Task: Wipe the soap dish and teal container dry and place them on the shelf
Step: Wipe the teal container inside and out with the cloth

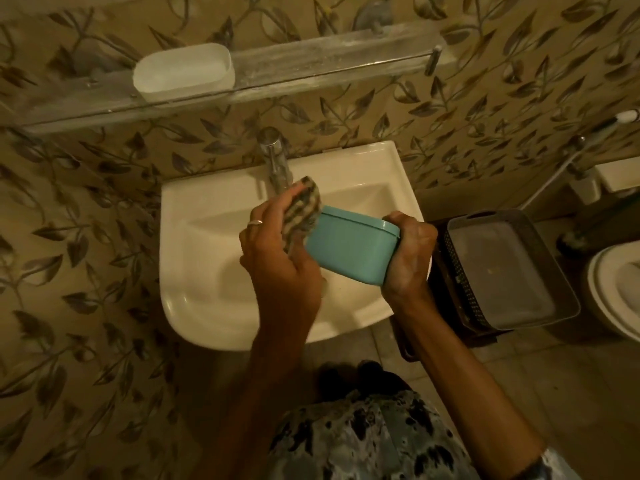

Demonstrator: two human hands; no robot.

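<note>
The teal container (349,249) is held tilted on its side above the white sink (207,258). My right hand (410,254) grips its right end. My left hand (273,258) holds a striped cloth (303,211) bunched against the container's left end. The white soap dish (183,72) rests on the glass shelf (311,69) above the sink, towards its left half.
A chrome tap (275,161) stands at the back of the sink. A grey perforated basket (502,268) sits on a dark stand to the right. A toilet (616,292) shows at the right edge. Leaf-patterned tiles cover the wall.
</note>
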